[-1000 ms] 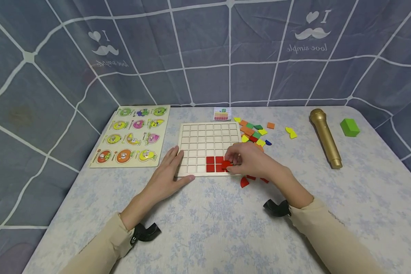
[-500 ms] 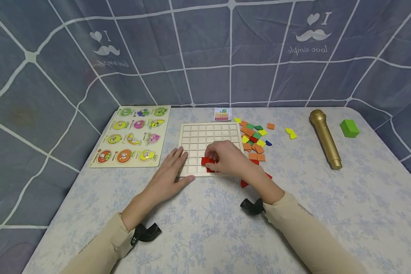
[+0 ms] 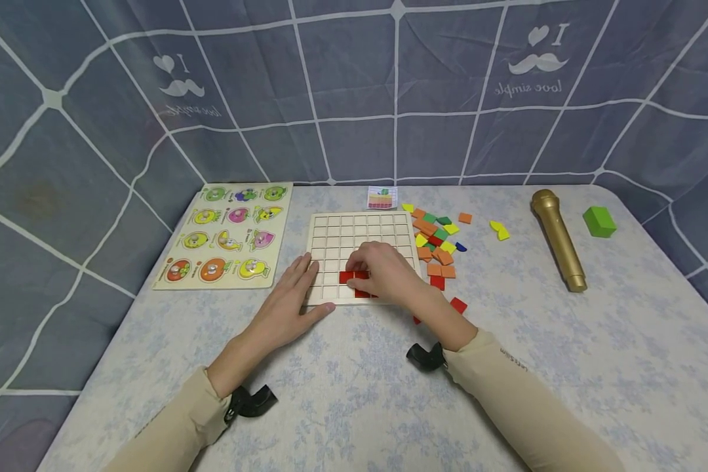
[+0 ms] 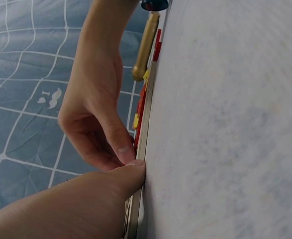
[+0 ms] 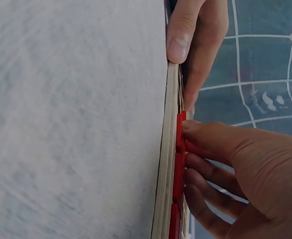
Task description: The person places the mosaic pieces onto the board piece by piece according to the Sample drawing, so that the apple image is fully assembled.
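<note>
A pale wooden grid board point(image 3: 336, 236) lies on the table. My left hand point(image 3: 284, 307) rests along its left edge, fingers extended over the cells and thumb at the front edge. Over the lower cells, my right hand point(image 3: 386, 274) pinches a red square tile point(image 3: 345, 278) between thumb and fingertips, at the left end of a red row. In the right wrist view the thumb lies against this red tile point(image 5: 179, 132), which is at the board's surface. More red tiles point(image 3: 362, 294) sit in the grid, partly hidden under the right hand.
Right of the board lies a pile of orange, green and yellow pieces point(image 3: 426, 227), with loose red tiles point(image 3: 458, 305) nearer. A pattern card point(image 3: 382, 197) is behind the board. A fruit puzzle point(image 3: 227, 239) lies left; a gold microphone point(image 3: 559, 242) and green block point(image 3: 600, 221) are right.
My right hand has moved left across the board with the red tile, then lowered it to the row's left end. The left hand has stayed on the board's edge.
</note>
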Demonstrator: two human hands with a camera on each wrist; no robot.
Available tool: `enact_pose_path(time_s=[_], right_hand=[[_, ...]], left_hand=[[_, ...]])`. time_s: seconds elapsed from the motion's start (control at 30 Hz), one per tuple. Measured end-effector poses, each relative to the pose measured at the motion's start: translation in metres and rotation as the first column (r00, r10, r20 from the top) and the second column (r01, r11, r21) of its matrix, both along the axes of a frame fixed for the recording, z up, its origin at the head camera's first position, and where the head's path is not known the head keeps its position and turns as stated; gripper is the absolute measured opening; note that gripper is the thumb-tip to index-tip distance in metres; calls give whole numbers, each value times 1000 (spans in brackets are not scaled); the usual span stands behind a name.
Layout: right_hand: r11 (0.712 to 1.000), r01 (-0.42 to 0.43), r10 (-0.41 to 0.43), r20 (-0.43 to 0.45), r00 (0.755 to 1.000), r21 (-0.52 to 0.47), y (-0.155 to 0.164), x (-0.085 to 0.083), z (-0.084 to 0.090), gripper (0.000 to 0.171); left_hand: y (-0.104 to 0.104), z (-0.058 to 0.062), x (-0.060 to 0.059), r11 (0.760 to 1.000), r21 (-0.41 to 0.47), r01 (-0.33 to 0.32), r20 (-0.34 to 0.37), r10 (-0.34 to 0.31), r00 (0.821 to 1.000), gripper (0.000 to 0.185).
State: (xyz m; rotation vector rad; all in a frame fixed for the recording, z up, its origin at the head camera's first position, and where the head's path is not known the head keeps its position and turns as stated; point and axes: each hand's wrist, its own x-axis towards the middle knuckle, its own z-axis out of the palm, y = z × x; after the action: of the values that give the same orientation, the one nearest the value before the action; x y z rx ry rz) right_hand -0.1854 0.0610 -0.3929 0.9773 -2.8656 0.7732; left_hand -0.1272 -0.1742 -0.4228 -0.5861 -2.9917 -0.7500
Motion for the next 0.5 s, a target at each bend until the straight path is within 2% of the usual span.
enact_pose_path(time_s=[0.3,0.5], right_hand=[[1000,3,-2,33,999,-29,10,4,1,27],[996,27,-22,63,998,-83,32,7,3,23]], left_hand=[[0,1,0,1000,-1,4,-6,-4,1000,91],[1,0,0,1000,5,2,-7,-2,1000,90]])
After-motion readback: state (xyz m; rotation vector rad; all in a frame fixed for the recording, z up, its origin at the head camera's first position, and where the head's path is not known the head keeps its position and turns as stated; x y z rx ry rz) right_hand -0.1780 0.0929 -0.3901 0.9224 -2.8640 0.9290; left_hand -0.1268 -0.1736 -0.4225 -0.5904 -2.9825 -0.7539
